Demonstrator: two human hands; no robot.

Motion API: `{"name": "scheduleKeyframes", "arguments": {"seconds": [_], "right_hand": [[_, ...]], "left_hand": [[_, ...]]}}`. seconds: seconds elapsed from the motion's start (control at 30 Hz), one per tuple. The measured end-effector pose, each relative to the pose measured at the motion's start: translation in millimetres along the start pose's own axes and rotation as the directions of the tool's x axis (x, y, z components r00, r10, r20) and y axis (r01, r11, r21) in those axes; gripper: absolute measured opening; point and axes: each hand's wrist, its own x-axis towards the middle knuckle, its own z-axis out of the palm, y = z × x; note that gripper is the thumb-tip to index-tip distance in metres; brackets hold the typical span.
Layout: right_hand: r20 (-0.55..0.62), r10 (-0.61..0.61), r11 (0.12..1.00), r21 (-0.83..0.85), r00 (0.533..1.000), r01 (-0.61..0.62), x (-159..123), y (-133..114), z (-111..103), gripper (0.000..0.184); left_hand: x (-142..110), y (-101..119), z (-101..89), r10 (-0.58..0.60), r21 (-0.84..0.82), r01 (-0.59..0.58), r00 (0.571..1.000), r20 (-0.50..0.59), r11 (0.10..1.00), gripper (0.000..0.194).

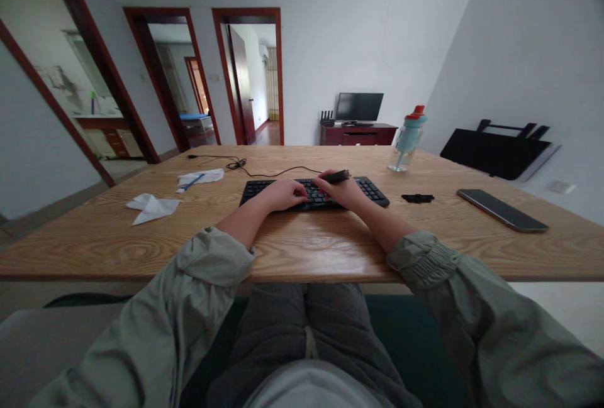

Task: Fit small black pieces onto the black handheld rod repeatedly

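Loose grey-green sleeves, dark trousers

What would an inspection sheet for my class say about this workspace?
Surface: wood-grain table.
Main things: black keyboard, dark stick-like tool.
Clutter: white tissues, blue stick, bottle, small black item, flat dark device.
Hands: left hand at the keyboard; right hand holds the tool above it.
Cables: black cable, partly bunched.
Surroundings: monitor on cabinet; doorways.

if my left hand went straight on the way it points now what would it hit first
Most likely your right hand, also over the keyboard, though depth is unclear, so the left hand might pass just beneath it.
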Motion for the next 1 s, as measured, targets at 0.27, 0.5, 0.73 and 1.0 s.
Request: {"name": "scheduleKeyframes", "arguments": {"seconds": [0.27,0.5,0.73,1.0], "right_hand": [[0.077,0.012,0.998,0.063,0.997,-0.017,-3,-2,-1,0.021],[0.108,-0.013,1.000,0.027,0.994,0.010,-3,-2,-3,0.021],[0.173,-0.078,0.997,0.011,0.982,0.078,-9,-3,-1,0.033],[0.207,-0.181,0.979,0.128,0.961,0.157,-5,6,-3,0.039]], "left_hand": [[-1,2,0.1,0.000,0.085,0.002,1.000,-0.021,0.996,0.021],[-3,5,-2.8,0.021,0.196,-0.012,0.999,-0.041,0.980,0.023],[-5,5,-5.4,-0.019,0.213,0.023,1.000,-0.019,0.977,0.018],[-4,8,-4.8,-0.013,0.189,0.024,0.998,-0.059,0.982,0.020]]}}
